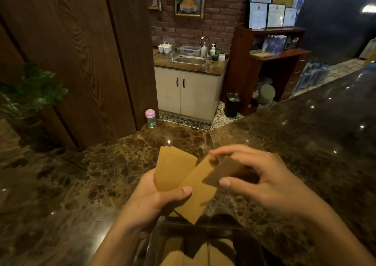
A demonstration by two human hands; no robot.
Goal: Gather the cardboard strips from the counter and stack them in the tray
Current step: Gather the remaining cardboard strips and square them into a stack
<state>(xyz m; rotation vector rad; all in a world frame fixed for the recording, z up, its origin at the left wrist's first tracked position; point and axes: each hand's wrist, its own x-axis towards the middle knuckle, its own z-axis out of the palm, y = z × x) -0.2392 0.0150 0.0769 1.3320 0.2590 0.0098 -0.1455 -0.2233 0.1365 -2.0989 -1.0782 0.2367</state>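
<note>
My left hand grips two tan cardboard strips fanned apart above the dark marble counter: one strip stands upright, a second strip slants toward the right. My right hand pinches a third, shadowed strip between thumb and fingers, its end overlapping the slanted one. Just below the hands, at the frame's bottom edge, sits a dark tray with cardboard strips lying inside it.
A pink-lidded green jar stands at the counter's far edge beside a wooden pillar. A potted plant sits at the far left. Beyond the counter are a sink cabinet and a black bin.
</note>
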